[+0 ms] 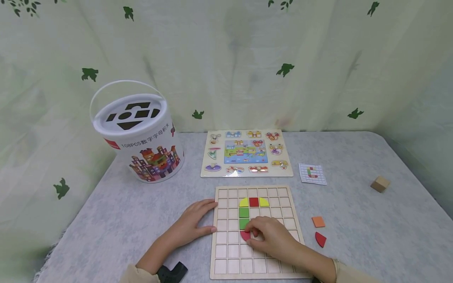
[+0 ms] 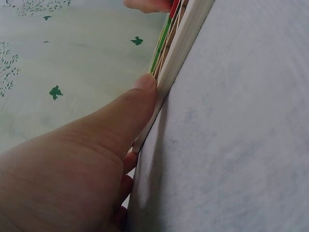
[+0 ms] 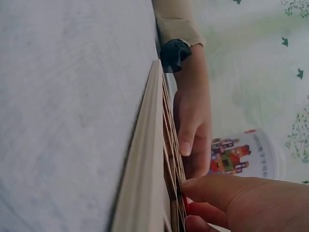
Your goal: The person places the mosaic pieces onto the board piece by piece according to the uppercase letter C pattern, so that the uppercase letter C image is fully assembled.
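A wooden grid board [image 1: 225,251] lies flat on the table. My left hand [image 1: 192,222] rests at its left edge, thumb and fingertips touching the rim. Over the middle of the board, my right hand [image 1: 270,237] pinches a red quarter-circle tile [image 1: 245,236] between thumb and fingers, at a cell below the green square tiles [image 1: 243,212]. The fingers partly cover the lower green one. Above these, a red square tile [image 1: 253,202] sits between two yellow quarter-circle tiles [image 1: 264,202]. Right of the board lie an orange square tile [image 1: 318,222] and another red quarter-circle tile [image 1: 320,239].
A small pattern card [image 1: 312,174] lies beyond the board's right corner, with a wooden block [image 1: 380,184] farther right. Behind the board is a picture peg puzzle [image 1: 246,153]. A white lidded bucket [image 1: 139,133] with a handle stands at the back left.
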A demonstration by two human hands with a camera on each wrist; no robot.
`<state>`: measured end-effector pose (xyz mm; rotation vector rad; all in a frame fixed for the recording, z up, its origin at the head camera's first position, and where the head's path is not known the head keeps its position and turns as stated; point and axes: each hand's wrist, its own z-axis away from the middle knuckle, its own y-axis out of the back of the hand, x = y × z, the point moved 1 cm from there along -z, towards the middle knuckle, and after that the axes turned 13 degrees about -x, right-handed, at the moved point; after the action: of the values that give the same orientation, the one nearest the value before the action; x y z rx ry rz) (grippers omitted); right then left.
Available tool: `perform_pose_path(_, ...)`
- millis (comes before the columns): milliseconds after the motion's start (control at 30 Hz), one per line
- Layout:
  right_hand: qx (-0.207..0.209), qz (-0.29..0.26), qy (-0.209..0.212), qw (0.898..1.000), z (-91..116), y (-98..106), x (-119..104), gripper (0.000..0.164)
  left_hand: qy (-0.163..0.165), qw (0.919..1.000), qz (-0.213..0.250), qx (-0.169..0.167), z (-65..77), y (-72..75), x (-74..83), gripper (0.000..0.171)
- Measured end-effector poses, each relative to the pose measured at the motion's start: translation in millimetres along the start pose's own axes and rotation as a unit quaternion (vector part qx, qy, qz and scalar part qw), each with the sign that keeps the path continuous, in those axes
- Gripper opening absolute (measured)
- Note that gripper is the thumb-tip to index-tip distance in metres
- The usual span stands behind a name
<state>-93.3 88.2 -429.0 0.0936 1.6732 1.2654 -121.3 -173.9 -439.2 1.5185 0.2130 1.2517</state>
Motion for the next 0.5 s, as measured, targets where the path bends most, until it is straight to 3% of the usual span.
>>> perform_pose_path(200,-0.037,-0.029,-0.013,0.999,4,7,-2,0.018,-0.004,1.0000,0.002,0.001,0.4,-0.3,-0.5,0.068)
perform_pose_path(333,-0.057,-0.057,-0.001,0.997,14,21,-1,0.030,-0.003,1.0000,0.002,-0.001,0.2,-0.8,-1.1,0.068)
perform_pose_path(500,-0.022,-0.034,0.027,0.999,36,45,5,0.041,-0.001,1.0000,0.002,-0.002,-0.2,-0.5,-1.1,0.069)
